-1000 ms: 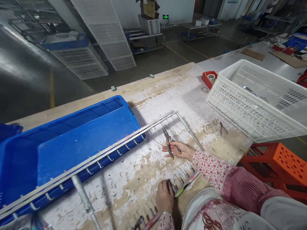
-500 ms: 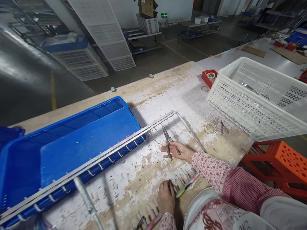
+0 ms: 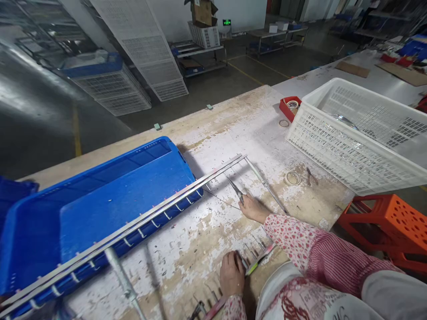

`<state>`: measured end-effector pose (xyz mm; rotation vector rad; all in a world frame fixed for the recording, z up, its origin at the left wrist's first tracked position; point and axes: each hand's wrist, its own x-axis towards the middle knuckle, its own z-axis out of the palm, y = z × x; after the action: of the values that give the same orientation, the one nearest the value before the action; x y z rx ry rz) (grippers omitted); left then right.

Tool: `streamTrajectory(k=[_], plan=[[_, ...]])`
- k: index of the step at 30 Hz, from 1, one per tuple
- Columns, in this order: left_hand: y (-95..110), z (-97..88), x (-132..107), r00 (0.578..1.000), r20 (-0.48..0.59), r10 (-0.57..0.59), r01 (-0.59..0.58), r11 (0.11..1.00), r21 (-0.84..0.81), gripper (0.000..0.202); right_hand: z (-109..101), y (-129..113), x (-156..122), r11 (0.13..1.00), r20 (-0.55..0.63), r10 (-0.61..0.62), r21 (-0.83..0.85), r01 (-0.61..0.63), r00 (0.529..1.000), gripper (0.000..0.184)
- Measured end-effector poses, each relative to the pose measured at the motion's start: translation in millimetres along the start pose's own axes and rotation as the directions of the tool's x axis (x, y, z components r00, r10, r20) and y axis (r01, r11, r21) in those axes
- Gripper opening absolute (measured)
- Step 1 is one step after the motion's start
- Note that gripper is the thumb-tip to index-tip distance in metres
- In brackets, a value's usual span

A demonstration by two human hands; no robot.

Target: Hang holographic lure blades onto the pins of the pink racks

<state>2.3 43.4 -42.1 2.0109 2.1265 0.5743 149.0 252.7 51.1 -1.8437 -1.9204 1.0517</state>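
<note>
My right hand (image 3: 251, 208) is closed round the handles of long-nose pliers (image 3: 236, 189). The pliers' jaws reach up to a small hook near the right end of a long metal rail (image 3: 156, 200). Along this rail runs a row of bent wire hooks, and metal legs hold it above the table. My left hand (image 3: 231, 272) is closed over a bar (image 3: 255, 263) with upright pins, close to my body. Its fingertips are partly hidden, but the bar shows on both sides of the hand.
A blue tray (image 3: 116, 178) stands behind and below the rail. At the right are a white perforated basket (image 3: 353, 146), an orange stool (image 3: 390, 218), a red box (image 3: 289, 106) and a roll of tape (image 3: 293, 178). Small pliers (image 3: 312, 176) lie beside the tape.
My right hand has gone from open fingers with the pliers lying across them to closed round the handles. The jaws stay near the hook. My left hand has barely moved.
</note>
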Motion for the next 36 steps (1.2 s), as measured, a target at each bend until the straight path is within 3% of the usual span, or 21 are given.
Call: streamTrajectory(k=[2,5,7,9,10,12,13,14,15,17,20,22,24,25,28,31,36], plan=[[-1,0.9,0,1.0,0.002,0.002,-0.002,1.0,0.006,0.022,-6,5,-1,0.964,-0.043,-0.077,-0.259,0.063,0.996,0.016],[-1,2.5,-1,1.0,-0.013,0.007,-0.007,1.0,0.009,0.022,-12,11,1,0.926,-0.083,-0.121,-0.369,0.082,0.989,0.018],[-2,3.6,-1,1.0,-0.02,0.012,-0.012,1.0,0.007,0.022,-12,10,3,0.97,-0.068,-0.091,-0.233,0.073,0.994,0.013],[-3,4.8,-2,1.0,-0.021,0.017,-0.016,1.0,0.009,0.022,-10,5,3,0.993,0.052,-0.016,0.12,0.01,0.999,0.007],[-4,5.4,-2,1.0,-0.02,0.019,-0.019,1.0,0.011,0.022,-9,1,2,0.937,0.161,-0.005,0.347,-0.051,0.987,0.011],[-4,6.6,-3,1.0,-0.018,0.023,-0.023,1.0,0.02,0.022,-7,-8,-1,0.657,0.341,-0.101,0.728,-0.195,0.934,0.021],[-4,7.0,-3,1.0,-0.018,0.024,-0.023,0.999,0.027,0.022,-6,-12,-4,0.497,0.37,-0.174,0.833,-0.243,0.913,0.025],[-4,7.4,-4,1.0,-0.019,0.023,-0.023,0.999,0.035,0.022,-6,-15,-6,0.394,0.37,-0.226,0.881,-0.263,0.901,0.027],[-4,7.5,-5,1.0,-0.02,0.022,-0.021,0.999,0.045,0.021,-7,-16,-9,0.392,0.356,-0.227,0.885,-0.249,0.907,0.027],[-3,7.4,-6,0.999,-0.019,0.025,-0.024,0.998,0.063,0.021,-13,-13,-12,0.587,0.313,-0.115,0.787,-0.189,0.943,0.022],[-1,6.6,-7,0.999,0.005,0.037,-0.037,0.997,0.063,0.02,-28,2,-10,0.918,0.136,0.037,0.386,-0.087,0.99,0.01],[0,6.4,-6,0.999,0.022,0.034,-0.035,0.998,0.051,0.02,-37,12,-7,0.997,0.049,0.015,0.079,-0.019,0.999,0.017],[0,6.9,-6,0.999,0.03,0.017,-0.018,0.999,0.043,0.021,-40,20,-4,0.991,0.05,-0.023,-0.129,0.029,0.998,0.024],[0,7.2,-6,0.999,0.031,0.008,-0.01,0.999,0.041,0.021,-38,22,-3,0.992,0.089,-0.023,-0.124,0.034,0.996,0.027],[-1,7.6,-6,0.999,0.031,-0.006,0.004,0.999,0.042,0.022,-25,24,-6,0.998,0.192,-0.026,0.066,0.013,0.981,0.032],[-1,6.2,-6,1.0,0.028,-0.009,0.008,0.999,0.036,0.023,-10,21,-10,0.966,0.195,0.007,0.252,-0.057,0.981,0.033],[-1,5.0,-6,0.999,0.036,0.001,-0.002,0.999,0.041,0.022,-6,12,-8,0.821,0.203,0.094,0.537,-0.191,0.975,0.032]])
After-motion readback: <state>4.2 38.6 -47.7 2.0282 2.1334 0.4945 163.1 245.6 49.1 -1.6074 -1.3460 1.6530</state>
